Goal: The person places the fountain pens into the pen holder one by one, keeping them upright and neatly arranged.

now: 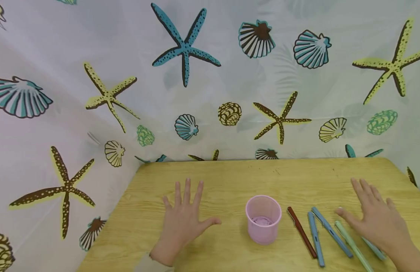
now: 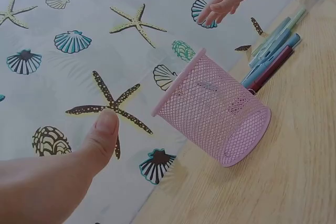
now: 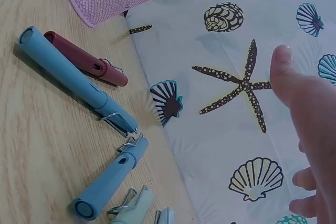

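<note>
A pink mesh pen cup [image 1: 263, 232] stands upright on the wooden table between my two hands. My left hand [image 1: 183, 223], fingers spread, is held to the left of the cup and touches nothing. To the right, my right hand [image 1: 380, 215] hovers with straight fingers over several capped pens. A dark red pen [image 1: 301, 232] lies closest to the cup. Beside it are two blue pens [image 1: 316, 238], then a light green pen [image 1: 353, 245]. Another bluish pen [image 1: 374, 249] is partly hidden under the right hand. In the left wrist view the mesh cup [image 2: 215, 108] appears tilted by the camera angle.
The pale wooden table [image 1: 223, 177] ends at a back edge against a white cloth [image 1: 223, 79] printed with starfish and shells. That cloth also hangs along the left and right sides.
</note>
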`<act>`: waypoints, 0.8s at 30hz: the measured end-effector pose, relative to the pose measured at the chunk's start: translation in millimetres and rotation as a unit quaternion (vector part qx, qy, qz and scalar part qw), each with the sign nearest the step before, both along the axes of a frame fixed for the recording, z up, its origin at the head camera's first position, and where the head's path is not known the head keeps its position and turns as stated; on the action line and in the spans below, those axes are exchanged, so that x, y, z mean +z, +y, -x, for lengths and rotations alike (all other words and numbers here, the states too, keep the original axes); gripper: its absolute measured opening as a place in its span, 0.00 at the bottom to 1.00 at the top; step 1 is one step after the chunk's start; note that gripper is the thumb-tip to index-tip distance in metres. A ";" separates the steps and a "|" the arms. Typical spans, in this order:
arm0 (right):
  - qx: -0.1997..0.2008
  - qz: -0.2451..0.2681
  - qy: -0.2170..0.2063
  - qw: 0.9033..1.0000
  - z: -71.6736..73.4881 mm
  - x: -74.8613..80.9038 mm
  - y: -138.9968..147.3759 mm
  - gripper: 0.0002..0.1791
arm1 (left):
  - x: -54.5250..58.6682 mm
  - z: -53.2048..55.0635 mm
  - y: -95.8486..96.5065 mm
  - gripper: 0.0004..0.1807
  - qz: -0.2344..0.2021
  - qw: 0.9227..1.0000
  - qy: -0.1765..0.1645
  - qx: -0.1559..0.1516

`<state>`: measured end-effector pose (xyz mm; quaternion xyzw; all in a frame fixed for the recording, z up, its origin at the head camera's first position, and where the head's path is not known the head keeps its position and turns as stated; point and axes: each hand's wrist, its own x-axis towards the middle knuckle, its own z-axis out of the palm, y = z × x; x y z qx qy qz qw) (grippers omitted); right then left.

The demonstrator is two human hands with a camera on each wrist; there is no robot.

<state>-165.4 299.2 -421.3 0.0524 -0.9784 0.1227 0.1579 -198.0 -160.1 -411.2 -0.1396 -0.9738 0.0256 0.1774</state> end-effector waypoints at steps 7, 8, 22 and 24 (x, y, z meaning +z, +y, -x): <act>-0.016 0.052 0.031 0.998 -4.7 5.2 2.9 0.48 | 0.1 -0.8 10.5 0.60 -0.056 0.998 -0.030 -0.013; -0.022 0.052 0.034 0.998 -5.7 4.7 3.8 0.47 | -0.1 -1.5 12.8 0.60 -0.067 0.997 -0.041 -0.013; -0.072 0.074 0.011 0.995 -3.8 -0.6 20.6 0.37 | -8.0 -5.0 44.9 0.55 -0.198 0.975 0.050 -0.092; -0.068 0.075 -0.010 0.995 -2.2 -2.5 24.0 0.38 | -10.0 -5.5 49.3 0.54 -0.226 0.967 0.049 -0.104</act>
